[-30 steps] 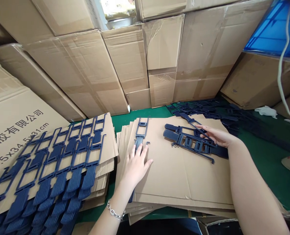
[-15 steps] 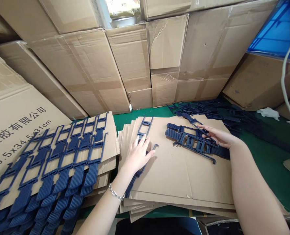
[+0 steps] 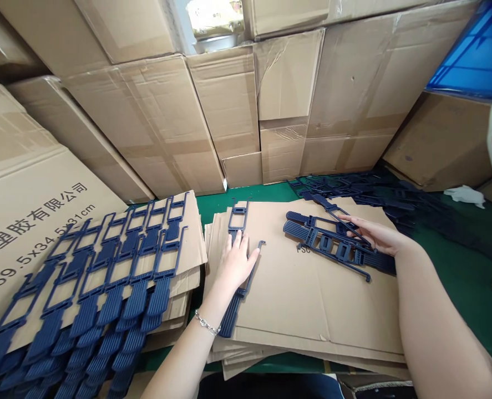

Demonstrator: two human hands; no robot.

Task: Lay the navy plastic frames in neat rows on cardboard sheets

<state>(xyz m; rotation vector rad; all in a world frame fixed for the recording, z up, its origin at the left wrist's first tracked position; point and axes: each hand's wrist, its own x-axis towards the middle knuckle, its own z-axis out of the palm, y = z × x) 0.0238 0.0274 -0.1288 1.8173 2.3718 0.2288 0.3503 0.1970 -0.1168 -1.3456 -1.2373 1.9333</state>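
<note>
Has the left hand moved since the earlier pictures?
Yes: the left hand has shifted slightly forward, away from the person, closer to the boxes behind.

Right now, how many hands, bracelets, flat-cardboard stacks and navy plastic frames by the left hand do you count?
Hands: 2 (left hand, right hand)
Chain bracelet: 1
Flat-cardboard stacks: 2 (left stack, right stack)
Navy plastic frames by the left hand: 2 (upper frame, lower frame)
Total: 7

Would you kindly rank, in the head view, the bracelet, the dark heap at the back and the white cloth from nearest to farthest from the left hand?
1. Bracelet, on the left hand's own wrist.
2. Dark heap, at the back right.
3. White cloth, farther right, past most of the heap.
</note>
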